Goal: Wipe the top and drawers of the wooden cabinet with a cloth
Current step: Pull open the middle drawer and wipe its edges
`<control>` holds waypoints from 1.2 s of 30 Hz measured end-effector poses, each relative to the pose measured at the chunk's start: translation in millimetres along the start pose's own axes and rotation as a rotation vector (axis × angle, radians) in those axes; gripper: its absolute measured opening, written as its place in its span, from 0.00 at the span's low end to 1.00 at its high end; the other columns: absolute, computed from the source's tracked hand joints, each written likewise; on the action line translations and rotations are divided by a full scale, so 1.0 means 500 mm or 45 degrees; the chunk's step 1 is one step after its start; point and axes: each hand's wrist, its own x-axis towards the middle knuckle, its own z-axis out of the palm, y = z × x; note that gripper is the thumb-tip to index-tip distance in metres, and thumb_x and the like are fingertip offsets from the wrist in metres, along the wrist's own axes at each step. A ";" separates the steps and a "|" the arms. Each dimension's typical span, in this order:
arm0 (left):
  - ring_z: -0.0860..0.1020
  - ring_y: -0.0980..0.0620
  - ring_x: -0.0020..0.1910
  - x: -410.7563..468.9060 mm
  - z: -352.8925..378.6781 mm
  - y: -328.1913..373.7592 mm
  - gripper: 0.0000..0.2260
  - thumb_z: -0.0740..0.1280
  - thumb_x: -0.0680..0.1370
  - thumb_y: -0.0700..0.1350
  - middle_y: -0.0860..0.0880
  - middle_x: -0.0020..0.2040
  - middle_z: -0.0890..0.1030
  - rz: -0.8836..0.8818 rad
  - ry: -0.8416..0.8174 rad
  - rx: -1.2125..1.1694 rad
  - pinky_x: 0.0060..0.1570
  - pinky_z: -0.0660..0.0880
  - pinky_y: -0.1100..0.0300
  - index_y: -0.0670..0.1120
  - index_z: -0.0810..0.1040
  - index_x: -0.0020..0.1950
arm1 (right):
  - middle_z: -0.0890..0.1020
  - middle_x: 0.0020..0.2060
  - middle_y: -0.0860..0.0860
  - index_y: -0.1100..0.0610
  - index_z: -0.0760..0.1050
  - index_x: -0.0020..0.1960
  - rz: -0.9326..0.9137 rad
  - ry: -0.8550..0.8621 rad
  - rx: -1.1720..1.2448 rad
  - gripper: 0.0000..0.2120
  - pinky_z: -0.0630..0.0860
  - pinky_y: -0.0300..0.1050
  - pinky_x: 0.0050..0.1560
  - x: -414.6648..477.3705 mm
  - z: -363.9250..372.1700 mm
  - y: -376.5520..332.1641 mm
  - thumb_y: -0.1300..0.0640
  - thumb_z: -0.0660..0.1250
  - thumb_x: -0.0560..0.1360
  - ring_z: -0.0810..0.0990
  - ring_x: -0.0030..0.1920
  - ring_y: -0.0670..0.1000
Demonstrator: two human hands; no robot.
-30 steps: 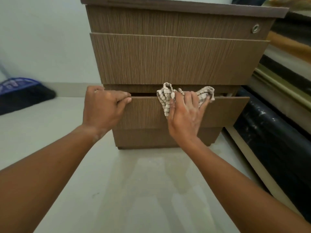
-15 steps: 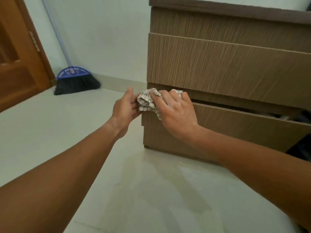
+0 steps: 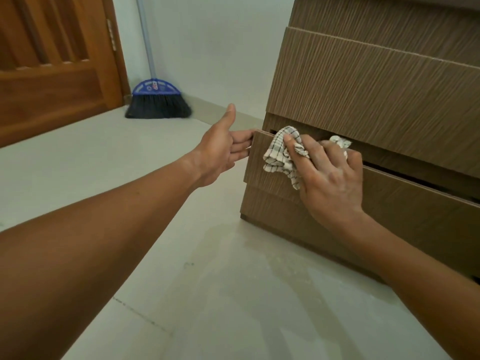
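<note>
The wooden cabinet [image 3: 376, 81] fills the right side of the view and stands on the floor. Its lower drawer [image 3: 415, 203] is pulled out a little, leaving a dark gap above its front. My right hand [image 3: 330, 178] presses a crumpled white checked cloth [image 3: 280, 157] against the drawer front near its top left corner. My left hand [image 3: 220, 149] reaches round the drawer's left edge, fingers hidden behind the panel, thumb raised. The cabinet top is out of view.
A blue-headed broom [image 3: 158, 100] with black bristles leans in the corner against the pale wall. A wooden door [image 3: 52, 63] stands at the left. Pale floor tiles [image 3: 207, 294] spread in front of the cabinet.
The view has swung left, bringing door and broom in. My right hand slid the cloth from mid-drawer to its left end. My left hand moved off the drawer's top edge to its left side.
</note>
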 end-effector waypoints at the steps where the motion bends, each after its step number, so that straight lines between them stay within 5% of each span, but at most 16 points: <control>1: 0.70 0.52 0.72 0.002 0.000 0.000 0.38 0.40 0.78 0.71 0.51 0.71 0.75 -0.004 0.000 -0.012 0.76 0.50 0.46 0.49 0.75 0.70 | 0.74 0.71 0.52 0.50 0.64 0.78 -0.015 -0.010 0.007 0.25 0.67 0.57 0.60 0.012 0.005 -0.014 0.55 0.60 0.82 0.75 0.65 0.59; 8: 0.80 0.44 0.62 0.011 -0.006 -0.013 0.43 0.41 0.78 0.72 0.42 0.60 0.83 -0.004 -0.053 -0.175 0.70 0.68 0.46 0.42 0.79 0.66 | 0.54 0.81 0.52 0.55 0.57 0.81 -0.319 -0.080 -0.080 0.29 0.46 0.61 0.78 0.043 0.052 -0.080 0.59 0.57 0.81 0.51 0.81 0.57; 12: 0.78 0.54 0.63 0.015 0.001 -0.022 0.30 0.51 0.80 0.67 0.51 0.62 0.82 0.073 0.077 0.048 0.73 0.63 0.49 0.49 0.80 0.65 | 0.67 0.77 0.54 0.57 0.71 0.74 -0.593 -0.232 -0.118 0.25 0.46 0.58 0.78 -0.016 0.079 -0.066 0.58 0.58 0.77 0.62 0.78 0.55; 14: 0.81 0.63 0.50 0.013 0.019 -0.025 0.17 0.58 0.81 0.62 0.59 0.50 0.84 0.147 0.152 0.147 0.62 0.70 0.61 0.53 0.81 0.53 | 0.69 0.76 0.53 0.57 0.75 0.70 -0.703 -0.333 -0.152 0.23 0.42 0.55 0.78 -0.046 0.086 -0.057 0.57 0.59 0.76 0.64 0.78 0.54; 17: 0.83 0.63 0.43 0.014 0.041 -0.031 0.14 0.65 0.79 0.60 0.59 0.40 0.84 0.247 0.319 0.166 0.43 0.73 0.70 0.52 0.81 0.42 | 0.56 0.80 0.53 0.57 0.71 0.73 -0.774 -0.338 -0.220 0.24 0.38 0.54 0.78 -0.075 0.089 -0.027 0.57 0.58 0.78 0.49 0.81 0.52; 20: 0.84 0.51 0.51 0.018 0.051 -0.032 0.21 0.68 0.73 0.65 0.52 0.45 0.86 0.296 0.451 0.161 0.57 0.77 0.55 0.47 0.85 0.43 | 0.54 0.80 0.53 0.57 0.67 0.76 -0.774 -0.320 -0.242 0.26 0.39 0.54 0.79 -0.111 0.082 0.020 0.59 0.56 0.78 0.46 0.81 0.52; 22: 0.83 0.52 0.51 0.016 0.058 -0.034 0.22 0.69 0.68 0.68 0.54 0.45 0.87 0.332 0.505 0.190 0.61 0.77 0.51 0.51 0.87 0.44 | 0.55 0.80 0.52 0.55 0.64 0.78 -0.725 -0.318 -0.247 0.28 0.41 0.52 0.78 -0.140 0.069 0.052 0.60 0.52 0.78 0.50 0.81 0.52; 28: 0.77 0.61 0.40 -0.021 0.116 -0.042 0.15 0.64 0.78 0.63 0.60 0.37 0.80 0.388 0.752 0.335 0.46 0.72 0.61 0.60 0.79 0.34 | 0.65 0.78 0.51 0.47 0.58 0.81 -0.366 -0.306 -0.195 0.33 0.59 0.57 0.68 -0.192 -0.009 0.133 0.56 0.61 0.77 0.58 0.77 0.54; 31: 0.78 0.60 0.41 -0.034 0.164 -0.053 0.12 0.61 0.82 0.58 0.58 0.40 0.81 0.477 0.991 0.439 0.44 0.70 0.64 0.55 0.81 0.48 | 0.62 0.79 0.51 0.47 0.59 0.80 -0.184 -0.168 -0.235 0.30 0.49 0.59 0.76 -0.189 -0.034 0.172 0.53 0.63 0.80 0.58 0.79 0.55; 33: 0.79 0.52 0.60 -0.034 0.200 -0.068 0.18 0.61 0.82 0.56 0.53 0.59 0.82 0.484 1.069 0.503 0.62 0.71 0.55 0.51 0.74 0.70 | 0.61 0.79 0.51 0.48 0.61 0.79 -0.104 -0.066 -0.266 0.27 0.47 0.60 0.77 -0.198 -0.046 0.194 0.51 0.62 0.82 0.59 0.79 0.56; 36: 0.57 0.47 0.79 -0.044 0.261 -0.095 0.28 0.59 0.82 0.56 0.50 0.80 0.60 0.582 1.015 0.783 0.76 0.52 0.42 0.50 0.58 0.80 | 0.61 0.79 0.52 0.47 0.61 0.80 -0.030 -0.090 -0.247 0.25 0.46 0.61 0.78 -0.232 -0.064 0.221 0.50 0.59 0.84 0.59 0.79 0.58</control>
